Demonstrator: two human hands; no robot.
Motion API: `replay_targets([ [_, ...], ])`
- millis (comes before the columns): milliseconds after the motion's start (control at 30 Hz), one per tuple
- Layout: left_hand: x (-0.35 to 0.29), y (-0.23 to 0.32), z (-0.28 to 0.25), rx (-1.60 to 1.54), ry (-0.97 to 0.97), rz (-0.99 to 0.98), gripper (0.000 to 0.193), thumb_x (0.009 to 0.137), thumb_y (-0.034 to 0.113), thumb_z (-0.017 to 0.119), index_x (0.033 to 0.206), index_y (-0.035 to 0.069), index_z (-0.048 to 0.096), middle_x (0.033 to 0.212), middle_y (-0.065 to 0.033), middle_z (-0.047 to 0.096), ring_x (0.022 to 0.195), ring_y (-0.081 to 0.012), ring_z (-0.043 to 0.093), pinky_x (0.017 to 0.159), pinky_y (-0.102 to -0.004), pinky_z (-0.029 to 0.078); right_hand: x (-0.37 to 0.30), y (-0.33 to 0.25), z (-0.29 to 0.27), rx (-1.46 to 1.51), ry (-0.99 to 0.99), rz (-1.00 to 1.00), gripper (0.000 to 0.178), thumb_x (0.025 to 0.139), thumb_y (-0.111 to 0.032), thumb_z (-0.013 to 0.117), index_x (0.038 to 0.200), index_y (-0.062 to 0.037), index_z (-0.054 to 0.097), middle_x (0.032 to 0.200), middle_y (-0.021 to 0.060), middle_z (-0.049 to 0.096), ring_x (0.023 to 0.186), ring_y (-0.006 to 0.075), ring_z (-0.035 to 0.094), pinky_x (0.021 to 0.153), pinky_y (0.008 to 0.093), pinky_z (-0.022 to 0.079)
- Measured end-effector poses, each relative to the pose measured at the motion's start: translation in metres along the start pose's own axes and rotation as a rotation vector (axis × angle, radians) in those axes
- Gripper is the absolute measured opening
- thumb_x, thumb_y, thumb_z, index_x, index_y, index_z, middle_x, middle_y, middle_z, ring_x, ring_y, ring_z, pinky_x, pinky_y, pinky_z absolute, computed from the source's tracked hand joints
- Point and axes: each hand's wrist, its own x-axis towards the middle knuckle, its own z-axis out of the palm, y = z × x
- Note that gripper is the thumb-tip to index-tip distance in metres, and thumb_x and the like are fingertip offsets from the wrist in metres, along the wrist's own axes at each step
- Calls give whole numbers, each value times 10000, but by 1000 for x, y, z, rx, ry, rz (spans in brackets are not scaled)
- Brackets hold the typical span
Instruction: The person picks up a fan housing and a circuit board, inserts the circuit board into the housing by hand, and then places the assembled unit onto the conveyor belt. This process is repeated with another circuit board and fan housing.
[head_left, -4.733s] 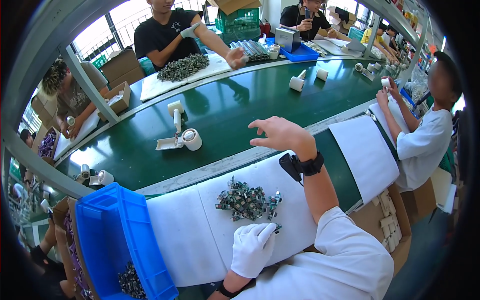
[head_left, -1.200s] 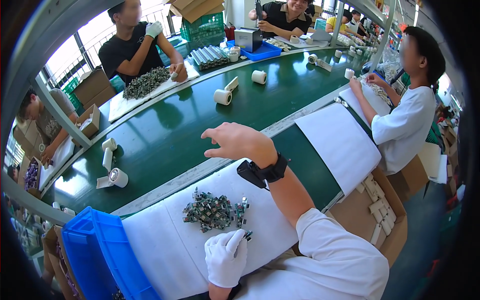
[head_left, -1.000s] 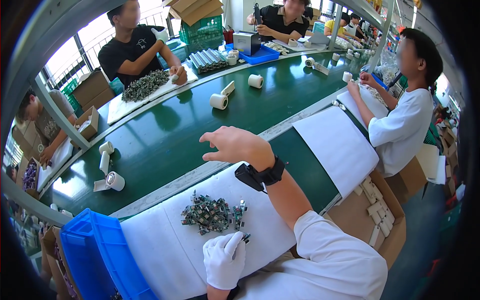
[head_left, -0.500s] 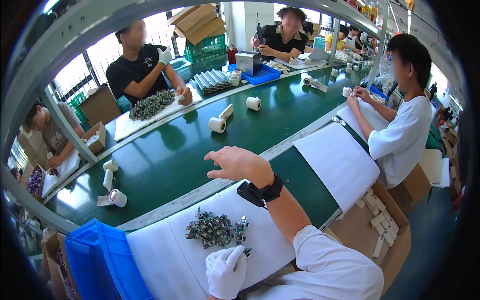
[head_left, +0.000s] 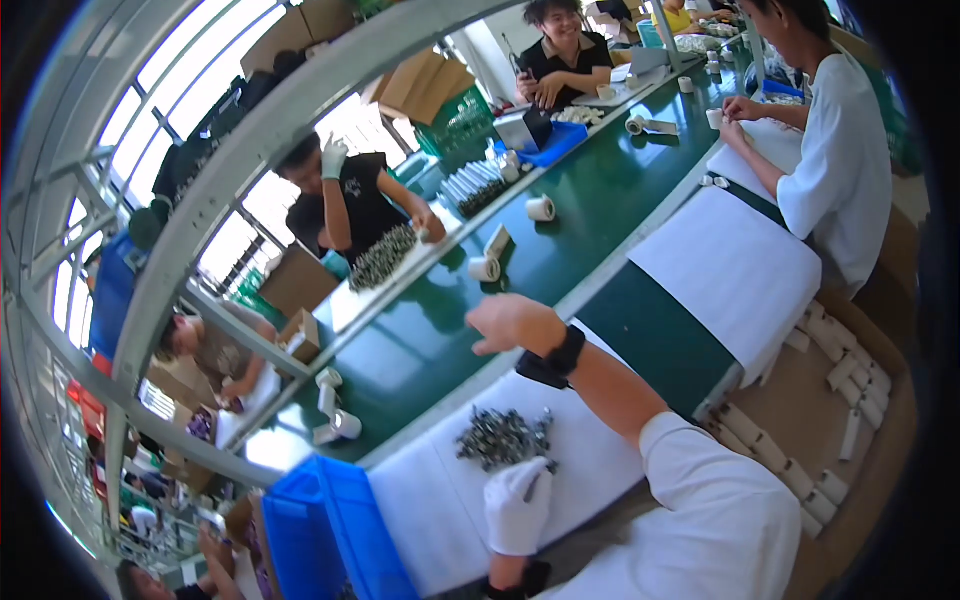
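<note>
Gloved left hand [head_left: 517, 505] grips one small part beside the metal pile [head_left: 500, 438]; right hand [head_left: 507, 322] hovers open over the belt [head_left: 600, 200], best kept steady.

Gloved left hand [head_left: 517, 505] beside metal parts [head_left: 500, 438].

Long green surface [head_left: 600, 200] with white mats [head_left: 590, 470], a pile of small metal parts [head_left: 500, 438], and white rolls [head_left: 485, 268] scattered along it.

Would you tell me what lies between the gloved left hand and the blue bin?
Head view: only bare white mat lies between the left hand and the blue bin.
</note>
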Motion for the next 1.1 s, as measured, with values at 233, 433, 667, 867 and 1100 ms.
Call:
replay_targets([
  [233,-8,-3,2,58,30,22,245,822,140,772,1063,155,728,978,-57,717,929,-267,667,868,-412,499,-18,-13,-22,289,74,-233,592,864,-471,712,1271,-52,611,1027,148,725,1030,360,659,909,449,518],
  [433,-8,9,12,69,35,45,263,801,119,781,1060,150,743,985,-62,720,906,-275,668,846,-404,505,-17,7,-11,242,135,-176,523,828,-414,746,1185,-42,660,991,156,719,1018,349,650,895,448,516],
  [667,3,21,-3,-26,-119,68,299,756,78,795,1041,154,746,988,-37,719,870,-250,664,811,-383,506,-9,39,-18,193,179,-9,511,872,-430,711,1215,-55,654,984,161,720,992,369,651,899,447,512],
  [867,4,-8,-5,-190,-152,4,371,760,41,775,1104,173,728,1055,-10,698,890,-222,644,828,-362,497,7,48,-18,115,52,124,533,900,-423,696,1270,-47,626,1051,169,717,1005,367,652,912,434,512],
  [1100,2,-6,-14,-305,-21,-120,394,716,-23,781,1066,152,730,1007,-29,706,824,-250,651,783,-369,506,11,40,-19,138,-66,296,543,903,-398,698,1302,-41,604,1109,178,705,1097,353,635,973,420,493],
])
